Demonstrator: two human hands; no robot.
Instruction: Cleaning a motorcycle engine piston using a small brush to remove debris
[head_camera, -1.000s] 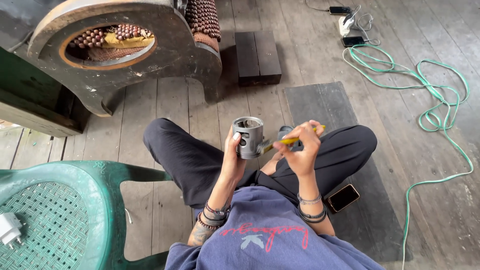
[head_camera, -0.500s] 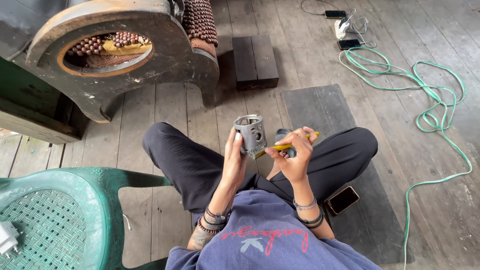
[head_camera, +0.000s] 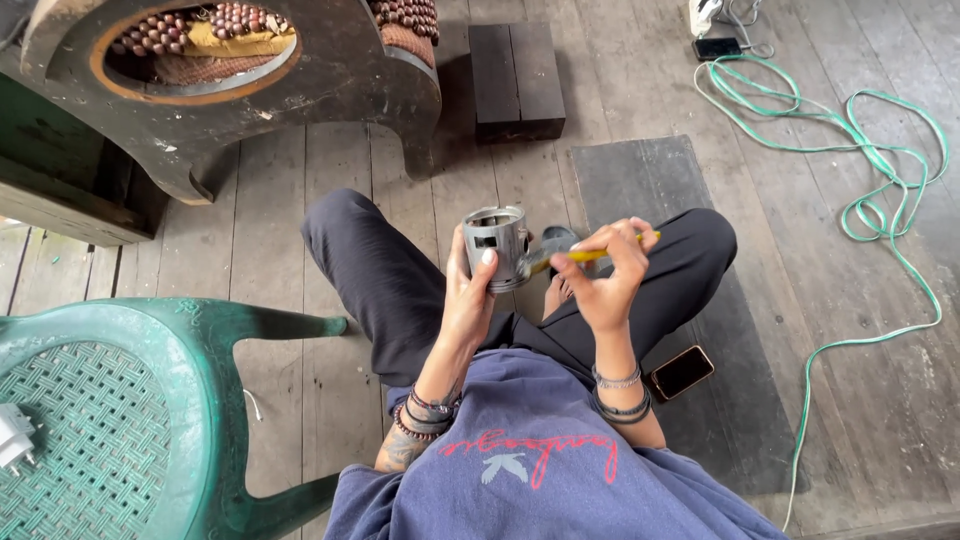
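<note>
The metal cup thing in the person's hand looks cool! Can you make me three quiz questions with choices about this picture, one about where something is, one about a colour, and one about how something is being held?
1. Where does the phone lie?
A. On the green chair
B. On the floor by the person's right leg
C. On the dark wooden block

2. What colour is the handle of the tool in the right hand?
A. Yellow
B. Red
C. Blue

3. How is the metal cylinder held?
A. Lying loose on the floor
B. Resting on the chair seat
C. Gripped in the left hand, lifted above the lap

Answers:
1. B, the phone sits on the boards beside the right leg.
2. A, a yellow handle pokes out past the fingers.
3. C, the left hand's fingers wrap the cylinder's side, open end up.
</note>
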